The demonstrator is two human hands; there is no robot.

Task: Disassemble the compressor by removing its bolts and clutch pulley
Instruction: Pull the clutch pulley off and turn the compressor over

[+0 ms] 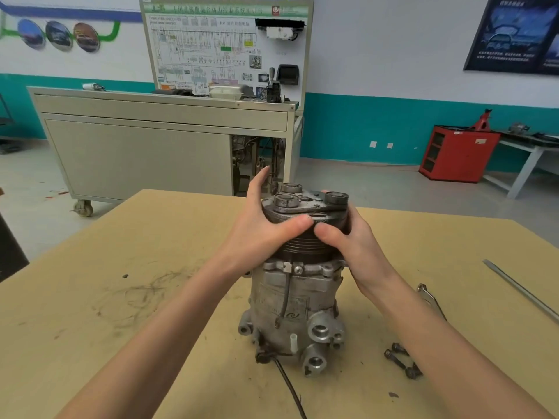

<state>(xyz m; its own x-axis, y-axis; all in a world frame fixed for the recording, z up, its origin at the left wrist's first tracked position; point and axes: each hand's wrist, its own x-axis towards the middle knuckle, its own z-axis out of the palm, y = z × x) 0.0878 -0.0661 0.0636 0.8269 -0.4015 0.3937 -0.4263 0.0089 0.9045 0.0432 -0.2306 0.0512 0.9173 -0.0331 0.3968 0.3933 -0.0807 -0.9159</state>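
1. A tan counter [151,297] in a workshop fills the near view.
2. Loose bolts [400,359] lie on it beside the right forearm, with pliers [431,299] and a long metal rod [520,290] further right.
3. The compressor [296,300] stands upright mid-counter, with the pulley [299,244] on top.
4. The left hand [263,228] and right hand [354,240] each clasp the pulley's sides, thumbs nearly meeting in front.
5. Beyond stand a grey wheeled cabinet [136,152] and a red cabinet [456,155].
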